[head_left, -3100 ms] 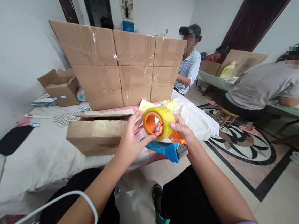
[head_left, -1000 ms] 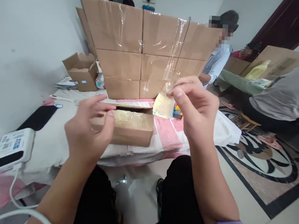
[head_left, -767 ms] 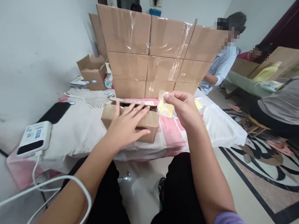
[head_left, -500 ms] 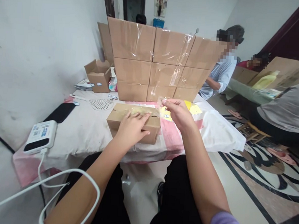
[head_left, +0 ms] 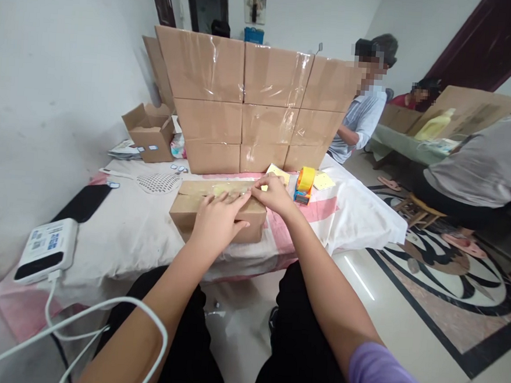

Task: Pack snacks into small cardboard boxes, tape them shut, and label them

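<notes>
the left hand [head_left: 217,218] lies spread on top of the small cardboard box [head_left: 252,228], fingers a little apart and gripping nothing; the right hand [head_left: 275,195] has its fingertips drawn together on the box's top, just beside the left hand, though whether they pinch anything i cannot tell; the box sits on the cloth-covered bench [head_left: 122,220], in front of the stacked cartons [head_left: 262,96], with the tape dispenser [head_left: 304,185] apart to its right
</notes>
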Motion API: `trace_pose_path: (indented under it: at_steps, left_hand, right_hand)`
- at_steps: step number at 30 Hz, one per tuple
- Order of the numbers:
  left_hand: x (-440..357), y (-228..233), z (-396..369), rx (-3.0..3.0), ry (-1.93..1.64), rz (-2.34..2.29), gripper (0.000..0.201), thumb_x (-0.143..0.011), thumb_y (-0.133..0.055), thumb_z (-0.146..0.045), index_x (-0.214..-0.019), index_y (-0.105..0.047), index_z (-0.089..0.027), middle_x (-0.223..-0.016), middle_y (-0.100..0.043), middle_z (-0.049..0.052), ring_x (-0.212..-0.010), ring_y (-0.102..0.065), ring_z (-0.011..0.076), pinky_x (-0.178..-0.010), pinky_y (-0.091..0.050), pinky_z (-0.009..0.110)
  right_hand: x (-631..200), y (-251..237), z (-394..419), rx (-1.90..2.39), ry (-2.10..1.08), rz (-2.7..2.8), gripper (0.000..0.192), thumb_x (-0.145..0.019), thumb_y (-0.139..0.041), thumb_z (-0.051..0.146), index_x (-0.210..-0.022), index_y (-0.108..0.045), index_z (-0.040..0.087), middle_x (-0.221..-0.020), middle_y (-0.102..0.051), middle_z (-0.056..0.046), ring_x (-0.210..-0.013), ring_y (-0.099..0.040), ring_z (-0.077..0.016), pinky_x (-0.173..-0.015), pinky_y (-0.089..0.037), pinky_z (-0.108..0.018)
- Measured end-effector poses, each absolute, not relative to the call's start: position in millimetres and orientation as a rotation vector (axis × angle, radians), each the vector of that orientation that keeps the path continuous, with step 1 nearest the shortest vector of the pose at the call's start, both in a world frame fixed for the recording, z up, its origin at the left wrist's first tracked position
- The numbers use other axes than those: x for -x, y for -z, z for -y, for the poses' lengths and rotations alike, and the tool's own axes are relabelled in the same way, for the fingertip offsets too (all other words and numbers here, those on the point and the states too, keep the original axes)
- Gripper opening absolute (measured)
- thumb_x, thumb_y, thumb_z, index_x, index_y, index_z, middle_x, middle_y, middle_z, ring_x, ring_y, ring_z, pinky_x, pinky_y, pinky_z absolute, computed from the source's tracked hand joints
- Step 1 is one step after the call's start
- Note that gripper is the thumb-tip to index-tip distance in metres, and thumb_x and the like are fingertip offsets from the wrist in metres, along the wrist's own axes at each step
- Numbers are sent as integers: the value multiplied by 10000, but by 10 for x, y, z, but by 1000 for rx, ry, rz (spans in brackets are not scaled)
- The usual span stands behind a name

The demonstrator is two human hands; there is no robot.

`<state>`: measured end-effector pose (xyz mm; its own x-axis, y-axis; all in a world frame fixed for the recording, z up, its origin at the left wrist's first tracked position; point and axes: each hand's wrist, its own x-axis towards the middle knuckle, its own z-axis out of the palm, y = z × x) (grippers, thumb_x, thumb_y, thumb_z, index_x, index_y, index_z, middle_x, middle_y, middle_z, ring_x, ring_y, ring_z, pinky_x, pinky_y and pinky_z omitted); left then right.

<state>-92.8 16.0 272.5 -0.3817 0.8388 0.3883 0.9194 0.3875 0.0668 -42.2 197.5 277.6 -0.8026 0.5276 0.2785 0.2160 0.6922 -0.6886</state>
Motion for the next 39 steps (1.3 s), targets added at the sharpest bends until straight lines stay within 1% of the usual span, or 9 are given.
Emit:
trace_pose_path:
  at_steps: [3, 9, 13, 18, 22, 24, 27, 30, 39]
  left_hand:
    - [917, -2704, -160, 1563, 355, 2344, 481, -873, -678, -311, -1346, -606, -274, -1465, -565, 107, -1337, -518, 366, -1076, -391, 563]
    - [848, -2658, -158, 1525, 386, 2366, 472, -870, -663, -277, -1340, -625, -284, -1471, -560, 98, -1384, -465, 383, -1109, -326, 632]
    - [840, -2646, -158, 1558, 489, 2328, 459, -884, -636, -251, -1335, -619, -336, -1460, -572, 39, -1446, -398, 339, -1158, -215, 661]
    - [849, -2665, -122, 1621, 548, 2282, 422, -929, -569, -231, -1336, -611, -337, -1417, -612, 29, -1351, -524, 275, -1186, -167, 621]
    - [901, -2706, -19, 1641, 549, 2227, 406, -974, -515, -278, -1370, -582, -340, -1413, -615, 35, -1333, -546, 265, -1181, -193, 587]
    - [944, -2731, 52, 1607, 583, 2191, 419, -991, -492, -312, -1405, -552, -336, -1432, -598, 48, -1338, -545, 268, -1178, -215, 566]
    - [987, -2751, 139, 1620, 608, 2100, 440, -1002, -481, -325, -1441, -515, -332, -1452, -577, 52, -1362, -525, 272, -1182, -216, 556]
    - [945, -2734, 147, 1725, 577, 2008, 437, -1003, -486, -281, -1433, -514, -355, -1438, -591, 26, -1357, -532, 262, -1191, -195, 558]
    - [300, -2786, -214, 1793, 637, 1818, 555, -906, -617, -178, -1403, -516, -405, -1483, -549, -6, -1426, -419, 351, -1175, -178, 650]
  right_hand:
    - [406, -2812, -1903, 651, -762, 2467, 206, -761, -711, 373, -881, -747, 210, -1265, -509, -109, -1242, -422, -353, -1078, -288, -565]
    - [463, -2720, -2006, 767, -904, 2328, 1030, -612, -831, 375, -1516, -341, 317, -1531, -266, -144, -1375, -313, -417, -1113, -265, -621]
    - [620, -2545, -2166, 739, -1409, 2131, 739, -726, -738, 366, -1401, -488, 198, -1308, -563, -129, -1160, -563, -275, -1011, -454, -440]
    - [678, -2469, -2193, 583, -1580, 2124, 222, -809, -651, 369, -862, -677, 154, -890, -685, -37, -901, -612, -186, -901, -489, -333]
    - [469, -2524, -2117, 391, -1590, 2180, 492, -910, -514, 571, -1176, -649, 180, -1201, -669, -80, -1136, -590, -221, -1030, -449, -372]
    - [291, -2567, -2065, 214, -1607, 2218, 677, -909, -483, 658, -1451, -464, 252, -1498, -485, -86, -1376, -448, -237, -1145, -361, -401]
    - [-16, -2606, -1973, -52, -1451, 2349, 1012, -795, -648, 689, -1602, -162, 316, -1657, -207, -72, -1538, -177, -267, -1235, -213, -437]
    - [-305, -2574, -1891, -71, -1232, 2475, 1289, -670, -816, 577, -1617, 15, 307, -1623, -197, -138, -1501, -245, -340, -1207, -266, -500]
    - [-1062, -2741, -2643, 49, -736, 2204, 1081, -549, -878, 371, -1499, -364, 336, -1422, -424, -122, -1332, -437, -367, -1071, -431, -518]
